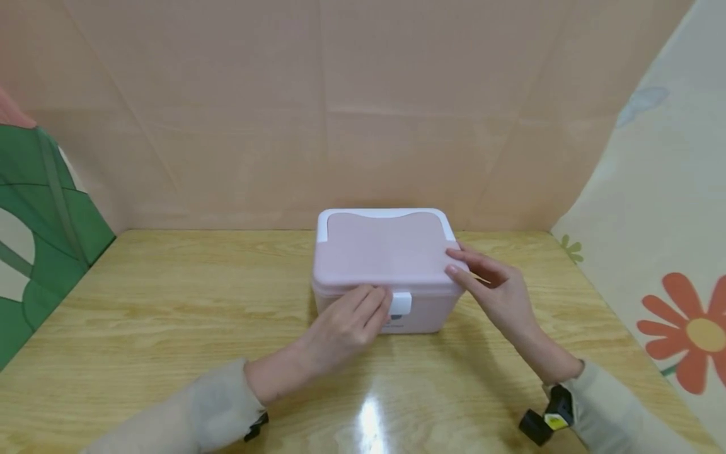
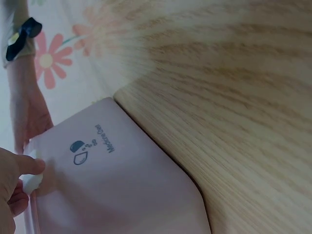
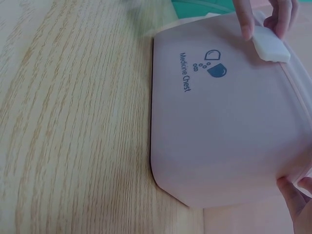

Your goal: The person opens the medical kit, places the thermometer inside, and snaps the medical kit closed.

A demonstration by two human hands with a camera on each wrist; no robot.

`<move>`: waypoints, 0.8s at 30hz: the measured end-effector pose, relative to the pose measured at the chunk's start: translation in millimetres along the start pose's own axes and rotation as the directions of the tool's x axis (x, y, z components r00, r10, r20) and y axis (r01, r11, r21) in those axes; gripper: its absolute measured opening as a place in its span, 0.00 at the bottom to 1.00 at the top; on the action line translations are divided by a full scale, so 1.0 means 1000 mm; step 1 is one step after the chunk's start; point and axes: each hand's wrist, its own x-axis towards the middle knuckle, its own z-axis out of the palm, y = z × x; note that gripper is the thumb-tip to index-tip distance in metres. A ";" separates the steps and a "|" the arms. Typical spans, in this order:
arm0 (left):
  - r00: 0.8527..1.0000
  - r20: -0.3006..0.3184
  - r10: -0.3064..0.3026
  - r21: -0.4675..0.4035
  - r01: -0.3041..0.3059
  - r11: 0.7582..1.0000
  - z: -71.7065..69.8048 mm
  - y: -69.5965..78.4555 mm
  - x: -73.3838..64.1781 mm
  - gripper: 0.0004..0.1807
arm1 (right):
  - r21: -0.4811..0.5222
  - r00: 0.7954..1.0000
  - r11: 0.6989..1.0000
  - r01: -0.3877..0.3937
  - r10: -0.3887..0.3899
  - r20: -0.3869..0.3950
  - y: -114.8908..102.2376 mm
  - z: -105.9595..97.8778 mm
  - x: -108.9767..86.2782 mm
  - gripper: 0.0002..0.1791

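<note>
A pink medicine chest with a white rim stands on the table, its lid down. The front carries a capsule drawing and the words "Medicine Chest". At the middle of its front edge sits a white latch. My left hand pinches the left end of this latch; its thumb lies on the front of the latch in the left wrist view. On the lid's right edge rests my right hand, with its fingers extended and the fingertips touching the lid near the front corner.
The chest stands on a wood-grain table, close to a plain pinkish backdrop. A green patterned panel rises at the left, and a pale flowered panel at the right. Small dark devices sit at the wrists.
</note>
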 end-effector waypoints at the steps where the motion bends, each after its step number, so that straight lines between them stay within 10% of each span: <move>1: 1.000 -0.018 0.022 0.021 -0.022 1.000 0.001 -0.001 0.000 0.16 | 0.003 1.000 1.000 -0.002 0.002 0.001 0.000 0.000 0.000 0.21; 10: 0.977 -0.129 0.171 0.129 -0.154 0.980 0.008 -0.006 -0.002 0.15 | 0.041 1.000 0.999 -0.013 0.014 -0.002 0.001 0.002 -0.001 0.20; 24: 0.979 -0.121 0.163 0.134 -0.147 0.980 0.012 -0.006 -0.004 0.13 | 0.009 0.998 0.998 -0.060 0.059 0.019 -0.003 -0.001 -0.003 0.22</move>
